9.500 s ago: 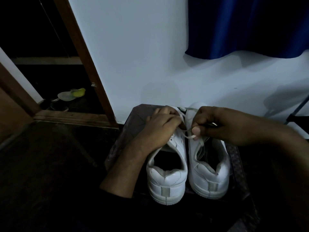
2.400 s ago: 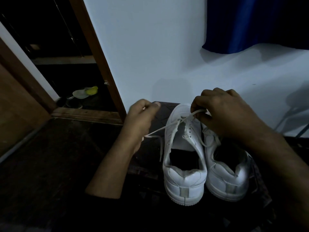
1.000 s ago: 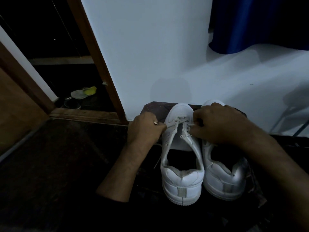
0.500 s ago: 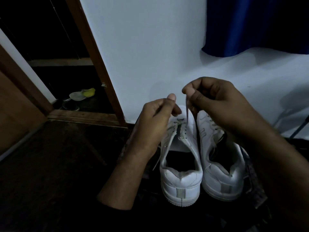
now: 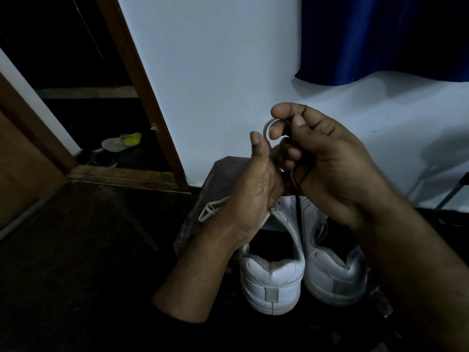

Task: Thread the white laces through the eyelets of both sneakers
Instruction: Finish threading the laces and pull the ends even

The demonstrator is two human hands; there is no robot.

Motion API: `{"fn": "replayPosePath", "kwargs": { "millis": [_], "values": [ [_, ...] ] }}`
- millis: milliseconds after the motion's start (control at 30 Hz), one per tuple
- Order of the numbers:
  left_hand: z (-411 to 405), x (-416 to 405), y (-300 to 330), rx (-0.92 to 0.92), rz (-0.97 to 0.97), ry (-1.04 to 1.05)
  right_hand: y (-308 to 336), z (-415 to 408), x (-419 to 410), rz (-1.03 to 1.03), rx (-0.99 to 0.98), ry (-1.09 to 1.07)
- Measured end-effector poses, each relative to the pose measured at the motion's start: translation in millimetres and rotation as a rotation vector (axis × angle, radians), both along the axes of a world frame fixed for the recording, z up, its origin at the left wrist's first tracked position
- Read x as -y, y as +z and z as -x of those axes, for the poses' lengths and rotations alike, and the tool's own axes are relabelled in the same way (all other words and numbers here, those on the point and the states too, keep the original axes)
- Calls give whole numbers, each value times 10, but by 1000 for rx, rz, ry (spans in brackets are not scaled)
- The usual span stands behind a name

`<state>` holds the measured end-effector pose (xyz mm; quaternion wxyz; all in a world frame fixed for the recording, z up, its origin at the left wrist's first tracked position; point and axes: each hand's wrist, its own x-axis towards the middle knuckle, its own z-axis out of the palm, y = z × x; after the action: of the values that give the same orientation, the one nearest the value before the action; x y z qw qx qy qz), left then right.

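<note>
Two white sneakers stand side by side on a dark mat, heels toward me: the left sneaker (image 5: 272, 273) and the right sneaker (image 5: 335, 270). Both my hands are raised above their front parts, close together. My right hand (image 5: 327, 158) pinches a loop of the white lace (image 5: 266, 128) between thumb and fingers, and a strand drops from it toward the left sneaker. My left hand (image 5: 256, 184) holds the lace too, thumb up; a loose length of lace hangs out to its left. The eyelets are mostly hidden behind my hands.
A white wall (image 5: 215, 85) rises right behind the shoes, with a blue curtain (image 5: 380, 39) at the top right. A wooden door frame (image 5: 142, 90) stands on the left, and a pale and yellow slipper (image 5: 121, 142) lies beyond it. The mat (image 5: 203, 207) lies on a dark floor.
Both hands have risen from the left sneaker's eyelets and come together, drawing the lace upward. The right hand now holds a loop of it higher than half a second ago.
</note>
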<state>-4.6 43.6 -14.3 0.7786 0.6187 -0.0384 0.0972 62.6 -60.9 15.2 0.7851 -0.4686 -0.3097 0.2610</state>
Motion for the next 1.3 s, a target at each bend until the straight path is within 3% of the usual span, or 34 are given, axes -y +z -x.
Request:
{"fn": "replayPosePath", "kwargs": {
  "millis": [133, 233, 400, 700, 800, 933, 1067, 1300],
  "values": [
    [14, -23, -2, -37, 56, -35, -28, -50, -8, 73, 11, -117],
    [-20, -131, -51, -74, 99, 103, -38, -86, 29, 194, 172, -245],
    [6, -311, -88, -49, -12, 289, -141, -281, 138, 709, 835, -528],
    [28, -425, -121, -73, -106, 408, -276, -448, 287, 1300, 1104, -557],
    [14, -397, -158, -83, -214, 396, -236, -299, 177, 1199, 1164, -623],
    [-8, -358, -187, -66, -314, 371, -179, -82, -15, 909, 1002, -412],
    [2, -383, -177, -82, -301, 360, -226, -138, -29, 907, 978, -390],
    [23, -453, -238, -36, -458, 308, -182, -280, 163, 847, 904, -363]
  ]
}}
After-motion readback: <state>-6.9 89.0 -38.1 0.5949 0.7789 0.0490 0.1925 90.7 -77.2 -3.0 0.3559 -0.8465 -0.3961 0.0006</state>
